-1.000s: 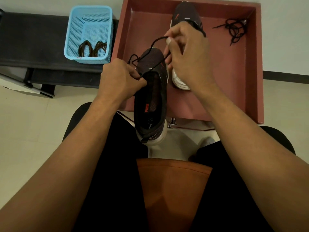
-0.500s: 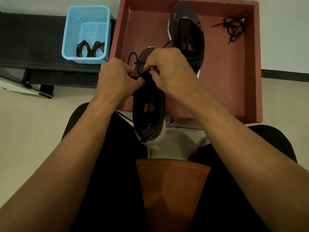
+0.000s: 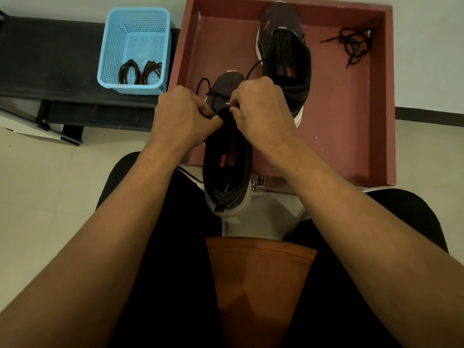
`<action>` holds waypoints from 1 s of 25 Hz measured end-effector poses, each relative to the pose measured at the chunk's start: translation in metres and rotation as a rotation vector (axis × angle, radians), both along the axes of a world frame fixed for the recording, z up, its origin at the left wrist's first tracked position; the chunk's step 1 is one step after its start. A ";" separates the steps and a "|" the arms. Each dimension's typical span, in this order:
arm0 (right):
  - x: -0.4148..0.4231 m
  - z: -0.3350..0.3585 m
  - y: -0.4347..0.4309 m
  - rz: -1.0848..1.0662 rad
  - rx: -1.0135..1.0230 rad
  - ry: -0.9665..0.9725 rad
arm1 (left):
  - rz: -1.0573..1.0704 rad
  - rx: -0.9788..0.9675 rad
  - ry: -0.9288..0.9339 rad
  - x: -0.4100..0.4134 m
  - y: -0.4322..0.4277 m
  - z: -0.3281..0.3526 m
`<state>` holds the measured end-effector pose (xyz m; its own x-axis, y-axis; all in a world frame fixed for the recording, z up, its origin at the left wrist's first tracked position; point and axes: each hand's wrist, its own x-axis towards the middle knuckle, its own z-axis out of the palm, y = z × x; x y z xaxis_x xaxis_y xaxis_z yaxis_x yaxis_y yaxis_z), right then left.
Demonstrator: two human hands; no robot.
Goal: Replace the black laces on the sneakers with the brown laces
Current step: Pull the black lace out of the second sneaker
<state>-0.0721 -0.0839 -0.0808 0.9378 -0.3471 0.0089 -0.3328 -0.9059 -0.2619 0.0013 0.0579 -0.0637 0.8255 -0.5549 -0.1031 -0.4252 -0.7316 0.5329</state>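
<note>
Near sneaker held over the tray's front edge, heel toward the person, toe pointing into tray. Black lace only partly in it, loops loose over the toe. Left hand pinched on sneaker's tongue/collar at left side. Right hand fingertips pinched at the top eyelets, on lace or upper, can't tell which. 2nd sneaker sits in tray toward back, w/ lace. Removed black lace bunched in tray's back right corner. Brown laces in blue basket on dark table, left of tray.
</note>
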 end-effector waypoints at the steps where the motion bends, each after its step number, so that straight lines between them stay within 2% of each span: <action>1: 0.000 0.002 0.000 0.008 -0.002 -0.002 | 0.000 0.004 0.005 0.000 0.000 0.000; 4: -0.002 0.017 -0.003 -0.008 0.007 -0.071 | 0.002 0.003 0.013 -0.001 0.001 0.001; 11: -0.027 0.046 -0.064 -0.282 0.132 -0.513 | 0.018 0.012 0.030 0.002 0.001 -0.002; 17: -0.038 0.047 -0.092 -0.431 0.164 -0.570 | 0.035 0.006 0.025 0.001 0.001 0.000; 19: -0.038 0.041 -0.087 -0.387 0.129 -0.531 | 0.033 0.012 0.028 0.000 0.001 0.001; 23: -0.022 0.034 -0.052 -0.105 0.127 -0.507 | 0.018 0.022 0.028 0.001 0.000 0.001; 25: -0.013 0.028 -0.035 0.065 0.174 -0.328 | 0.022 0.028 0.032 0.002 0.000 0.001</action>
